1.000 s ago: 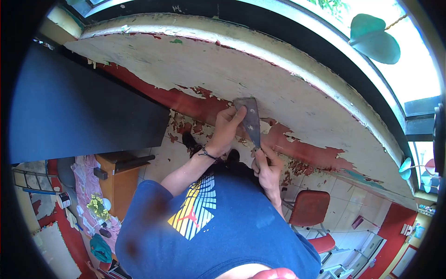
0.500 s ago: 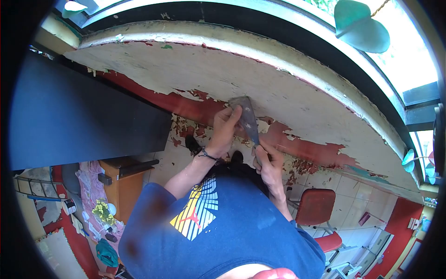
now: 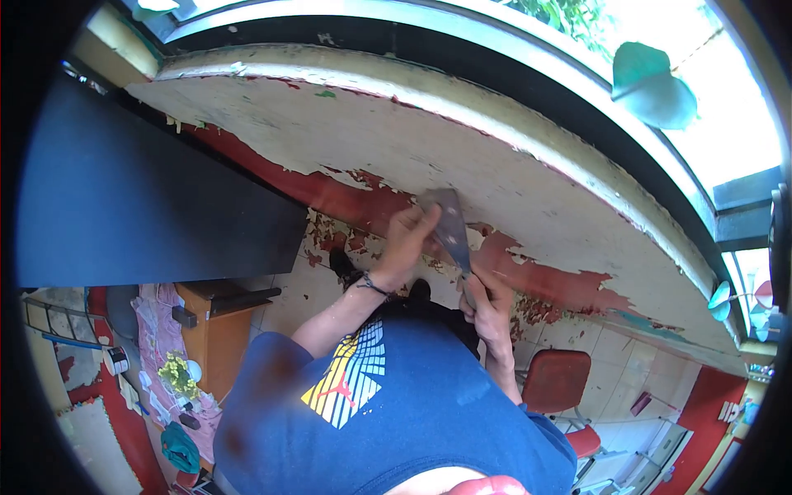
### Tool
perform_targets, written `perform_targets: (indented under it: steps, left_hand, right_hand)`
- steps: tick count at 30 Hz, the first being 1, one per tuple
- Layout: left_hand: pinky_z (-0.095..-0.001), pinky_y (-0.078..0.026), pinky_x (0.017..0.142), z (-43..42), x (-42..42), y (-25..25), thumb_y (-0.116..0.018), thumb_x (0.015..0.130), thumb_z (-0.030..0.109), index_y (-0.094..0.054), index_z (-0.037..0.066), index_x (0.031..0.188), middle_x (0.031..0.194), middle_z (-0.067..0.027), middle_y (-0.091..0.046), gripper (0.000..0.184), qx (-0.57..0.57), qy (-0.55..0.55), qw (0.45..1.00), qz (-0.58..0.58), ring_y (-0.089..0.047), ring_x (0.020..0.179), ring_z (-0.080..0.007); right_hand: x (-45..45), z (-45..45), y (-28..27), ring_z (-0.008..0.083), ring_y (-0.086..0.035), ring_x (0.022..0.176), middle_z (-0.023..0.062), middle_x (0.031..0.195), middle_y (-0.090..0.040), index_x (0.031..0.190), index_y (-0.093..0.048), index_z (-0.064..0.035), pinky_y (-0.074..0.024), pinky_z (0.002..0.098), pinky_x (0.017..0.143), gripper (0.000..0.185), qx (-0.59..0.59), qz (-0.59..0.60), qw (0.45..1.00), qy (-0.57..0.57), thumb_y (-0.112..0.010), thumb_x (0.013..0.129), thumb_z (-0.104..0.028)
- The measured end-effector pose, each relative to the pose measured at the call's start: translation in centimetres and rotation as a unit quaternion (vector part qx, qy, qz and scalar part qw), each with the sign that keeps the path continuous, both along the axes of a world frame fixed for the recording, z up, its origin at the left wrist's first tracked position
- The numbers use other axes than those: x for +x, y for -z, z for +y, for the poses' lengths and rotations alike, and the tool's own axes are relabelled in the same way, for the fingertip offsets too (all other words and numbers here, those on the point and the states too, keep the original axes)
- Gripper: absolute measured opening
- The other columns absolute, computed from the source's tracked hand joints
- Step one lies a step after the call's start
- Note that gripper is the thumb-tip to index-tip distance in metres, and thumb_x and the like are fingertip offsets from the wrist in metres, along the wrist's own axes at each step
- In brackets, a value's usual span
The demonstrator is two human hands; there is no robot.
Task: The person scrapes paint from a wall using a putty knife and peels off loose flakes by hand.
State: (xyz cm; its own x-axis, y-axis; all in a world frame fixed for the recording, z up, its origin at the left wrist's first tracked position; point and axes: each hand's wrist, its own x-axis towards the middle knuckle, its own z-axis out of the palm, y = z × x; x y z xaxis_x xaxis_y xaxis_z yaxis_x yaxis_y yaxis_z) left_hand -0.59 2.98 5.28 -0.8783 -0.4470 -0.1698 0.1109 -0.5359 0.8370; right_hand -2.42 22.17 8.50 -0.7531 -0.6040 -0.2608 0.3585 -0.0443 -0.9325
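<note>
A putty knife [image 3: 453, 233] with a wide, worn grey blade is pressed against the wall [image 3: 544, 202], its broad edge at the border between pale surface and red paint [image 3: 351, 196]. My left hand [image 3: 407, 241], with a dark bracelet at the wrist, is closed on the blade, thumb on top. Lower down and to the right, my right hand [image 3: 488, 307] wraps round the handle, hiding most of it. The edge of the blade is slightly blurred.
Paint flakes [image 3: 536, 309] litter the tiled floor at the wall's foot. A dark panel [image 3: 157, 194] stands on the left, near a wooden desk [image 3: 216, 330]. A red chair [image 3: 557, 381] is at the right. Above runs a window frame [image 3: 528, 78] with a hanging heart-shaped leaf [image 3: 654, 85].
The view has tilted a little, so the wall and window sit lower in the picture. Both hands and the putty knife have shifted slightly down and right in view, with the same grip.
</note>
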Motion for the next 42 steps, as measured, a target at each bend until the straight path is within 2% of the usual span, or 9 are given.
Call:
perform_targets:
  steps: [2,4,6,10,13,16,20,26,42]
  left_hand:
    - [-0.0304,-0.054,0.070,0.4,0.1,0.8,-0.053,0.100,0.037,-0.063,0.005,0.104,0.090,-0.0028,-0.068,0.034,-0.020,0.088,0.996,-0.029,-0.065,0.079,-0.0112]
    - [-0.0303,-0.054,0.069,0.5,0.1,-1.1,-0.054,0.100,0.037,-0.063,0.004,0.103,0.090,-0.0030,-0.068,0.034,0.001,0.061,0.998,-0.027,-0.065,0.079,-0.0114]
    - [-0.0212,-0.044,0.059,-0.7,-0.4,-1.8,-0.060,0.097,0.038,-0.067,0.005,0.094,0.080,0.0001,-0.067,0.034,0.021,0.000,0.999,0.033,-0.058,0.068,-0.0048]
    - [-0.0217,-0.043,0.059,-1.7,-0.4,-2.9,-0.060,0.097,0.038,-0.067,0.004,0.093,0.080,-0.0005,-0.067,0.034,0.012,0.002,0.999,0.052,-0.057,0.066,-0.0055]
    - [-0.0221,-0.042,0.058,-0.9,-0.5,-2.1,-0.060,0.097,0.037,-0.067,0.004,0.091,0.079,-0.0014,-0.067,0.034,-0.010,0.003,1.000,0.016,-0.057,0.065,-0.0061]
    - [-0.0237,-0.049,0.060,-0.9,-0.6,-2.4,-0.055,0.099,0.037,-0.063,0.005,0.097,0.084,-0.0026,-0.068,0.033,-0.014,0.031,0.999,0.018,-0.064,0.071,-0.0106]
    - [-0.0214,-0.042,0.057,-2.1,-0.8,-3.4,-0.060,0.097,0.035,-0.066,0.004,0.090,0.078,-0.0013,-0.067,0.032,0.012,-0.006,0.996,0.086,-0.058,0.065,-0.0062]
    - [-0.0209,-0.041,0.055,-1.0,-0.1,-2.6,-0.060,0.097,0.034,-0.068,0.004,0.092,0.078,-0.0004,-0.067,0.031,0.009,0.006,1.000,0.018,-0.057,0.064,-0.0049]
    - [-0.0214,-0.038,0.054,-1.4,-0.1,-3.4,-0.059,0.098,0.035,-0.066,0.006,0.090,0.077,0.0005,-0.066,0.031,0.011,-0.017,0.999,0.041,-0.053,0.062,-0.0041]
  right_hand:
    - [-0.1,1.2,1.5,0.0047,-0.043,0.053,0.0033,0.082,-0.058,0.132,-0.057,-0.0016,-0.0310,0.0200,0.043,0.036,0.020,-0.002,1.000,0.020,-0.056,0.098,-0.013]
    - [-0.3,0.4,0.4,0.0052,-0.044,0.053,0.0038,0.084,-0.059,0.130,-0.057,-0.0007,-0.0311,0.0201,0.043,0.034,0.017,0.000,1.000,0.007,-0.055,0.098,-0.011]
    - [-0.4,-1.5,-0.8,0.0060,-0.044,0.053,0.0045,0.084,-0.059,0.129,-0.058,-0.0003,-0.0312,0.0203,0.042,0.033,0.030,0.057,0.998,-0.007,-0.055,0.098,-0.010]
    - [-0.5,-2.4,-1.3,0.0060,-0.044,0.052,0.0049,0.084,-0.059,0.129,-0.058,0.0000,-0.0309,0.0203,0.042,0.033,-0.009,0.090,0.996,-0.003,-0.054,0.098,-0.010]
    - [-0.5,-0.3,-0.6,0.0053,-0.043,0.053,0.0051,0.085,-0.060,0.132,-0.056,-0.0007,-0.0313,0.0198,0.043,0.035,-0.043,0.018,0.999,-0.007,-0.053,0.098,-0.010]
    - [-0.9,-1.1,-1.2,0.0060,-0.043,0.053,0.0061,0.086,-0.061,0.134,-0.055,-0.0016,-0.0318,0.0201,0.043,0.036,-0.028,0.053,0.998,-0.020,-0.052,0.099,-0.010]
    - [-0.6,-2.4,-2.6,0.0063,-0.044,0.053,0.0066,0.087,-0.061,0.134,-0.054,-0.0019,-0.0318,0.0203,0.043,0.037,-0.013,0.103,0.994,-0.019,-0.053,0.099,-0.011]
    - [-0.2,-1.2,-2.3,0.0061,-0.044,0.054,0.0056,0.087,-0.061,0.133,-0.055,-0.0024,-0.0314,0.0208,0.043,0.036,-0.013,-0.053,0.999,-0.006,-0.053,0.099,-0.014]
    - [0.0,-2.3,-1.6,0.0070,-0.043,0.051,0.0072,0.085,-0.058,0.134,-0.054,-0.0012,-0.0280,0.0199,0.038,0.038,-0.047,-0.006,0.999,-0.018,-0.051,0.100,-0.018]
